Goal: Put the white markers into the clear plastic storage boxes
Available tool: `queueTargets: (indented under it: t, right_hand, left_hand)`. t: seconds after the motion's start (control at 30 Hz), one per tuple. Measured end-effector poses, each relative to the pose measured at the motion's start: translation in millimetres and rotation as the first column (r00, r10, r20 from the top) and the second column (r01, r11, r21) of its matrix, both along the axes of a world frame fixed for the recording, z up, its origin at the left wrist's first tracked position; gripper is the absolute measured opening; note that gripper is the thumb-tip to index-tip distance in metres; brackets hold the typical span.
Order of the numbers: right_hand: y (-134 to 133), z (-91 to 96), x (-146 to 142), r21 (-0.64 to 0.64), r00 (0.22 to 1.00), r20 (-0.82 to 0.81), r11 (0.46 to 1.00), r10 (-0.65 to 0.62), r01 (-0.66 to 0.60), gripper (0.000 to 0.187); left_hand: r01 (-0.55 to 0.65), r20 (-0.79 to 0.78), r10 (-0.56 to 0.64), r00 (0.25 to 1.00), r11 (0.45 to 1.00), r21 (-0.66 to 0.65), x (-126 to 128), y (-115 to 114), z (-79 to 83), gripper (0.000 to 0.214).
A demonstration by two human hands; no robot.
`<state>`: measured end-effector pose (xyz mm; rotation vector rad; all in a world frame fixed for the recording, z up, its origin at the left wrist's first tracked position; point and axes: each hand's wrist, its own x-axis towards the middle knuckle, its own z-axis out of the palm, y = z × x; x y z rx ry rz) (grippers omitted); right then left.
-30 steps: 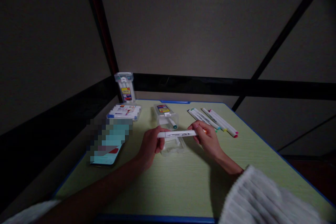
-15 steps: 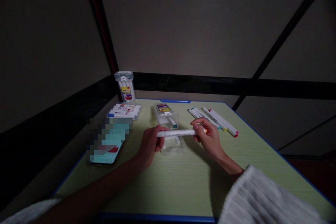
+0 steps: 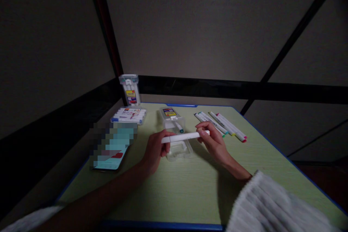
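Note:
A white marker pen (image 3: 182, 137) is held level above the green table (image 3: 190, 188), gripped at both ends. My left hand (image 3: 156, 149) pinches its left end and my right hand (image 3: 213, 141) pinches its right end. Just beneath the marker lies a clear plastic case lid (image 3: 179, 149). Behind it, a clear marker case (image 3: 172, 117) lies open with one marker poking out.
Several loose white markers (image 3: 221, 125) with coloured tips lie at the right back. A flat pack of markers (image 3: 128, 115) and an upright clear marker box (image 3: 129, 90) stand at the left back. A phone (image 3: 110, 148) rests near the table's left edge.
The marker has turned in my fingers, so its printed side no longer shows. My right hand has shifted slightly left along it, covering the orange tip.

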<state>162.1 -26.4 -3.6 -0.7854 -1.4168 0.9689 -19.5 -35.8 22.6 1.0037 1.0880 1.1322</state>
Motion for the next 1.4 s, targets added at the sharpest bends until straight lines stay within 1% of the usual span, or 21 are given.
queueTargets:
  t: [0.07, 0.17, 0.3, 0.37, 0.43, 0.5, 0.63, 0.77, 1.0, 1.23, 1.4]
  right_hand:
    - [-1.2, 2.1, -0.1, 0.01, 1.0, 0.011, 1.0, -0.009, 0.009, 0.013]
    - [-3.2, 5.1, 0.1, -0.003, 0.995, 0.074, 0.998, -0.063, 0.063, 0.014]
    - [-4.2, 6.0, 1.1, -0.05, 0.982, 0.153, 0.992, -0.107, 0.116, 0.028]
    - [-3.5, 4.9, 1.4, -0.048, 0.981, 0.152, 0.99, -0.124, 0.133, 0.035]
    - [-2.1, 3.5, 1.4, -0.052, 0.98, 0.134, 0.986, -0.149, 0.157, 0.038]
    - [-0.4, 2.1, 1.3, -0.073, 0.98, 0.118, 0.983, -0.16, 0.169, 0.036]
    - [1.2, 1.5, 1.2, -0.089, 0.985, 0.103, 0.985, -0.141, 0.15, 0.03]
    - [0.5, 2.6, 1.3, -0.069, 0.987, 0.101, 0.988, -0.128, 0.135, 0.026]
    - [-0.2, 2.9, 2.6, -0.053, 0.986, 0.124, 0.992, -0.108, 0.115, 0.025]
    - [-2.2, 4.9, 2.5, -0.01, 0.976, 0.17, 0.991, -0.133, 0.137, 0.023]
    - [-2.1, 4.5, 3.1, 0.014, 0.973, 0.187, 0.991, -0.135, 0.135, 0.022]
  left_hand:
    - [0.005, -0.001, -0.005, 1.0, 1.0, -0.007, -0.2, 0.3, -1.5, 0.029]
    - [0.008, -0.016, -0.008, 1.0, 1.0, -0.019, 0.2, 0.0, -3.6, 0.033]
    - [0.003, -0.051, -0.003, 0.999, 1.0, 0.011, 1.2, -0.5, -6.7, 0.041]
    - [0.01, -0.066, -0.007, 0.998, 0.999, 0.044, 1.5, -0.6, -8.1, 0.043]
    - [0.022, -0.076, -0.016, 0.997, 0.997, 0.071, 1.6, -0.8, -9.1, 0.044]
    - [0.03, -0.087, -0.022, 0.996, 0.996, 0.082, 1.4, -0.9, -9.5, 0.045]
    - [0.027, -0.099, -0.019, 0.995, 0.996, 0.085, 0.5, -0.8, -9.2, 0.044]
    - [0.021, -0.109, -0.011, 0.994, 0.996, 0.088, 0.2, -0.3, -8.3, 0.044]
    - [0.019, -0.102, -0.009, 0.995, 0.996, 0.091, 0.4, -0.1, -7.5, 0.041]
    - [0.011, -0.082, -0.005, 0.997, 0.997, 0.077, -0.5, 0.7, -7.2, 0.046]
    - [-0.006, -0.082, 0.013, 0.997, 0.997, 0.081, -0.9, 0.6, -6.5, 0.043]
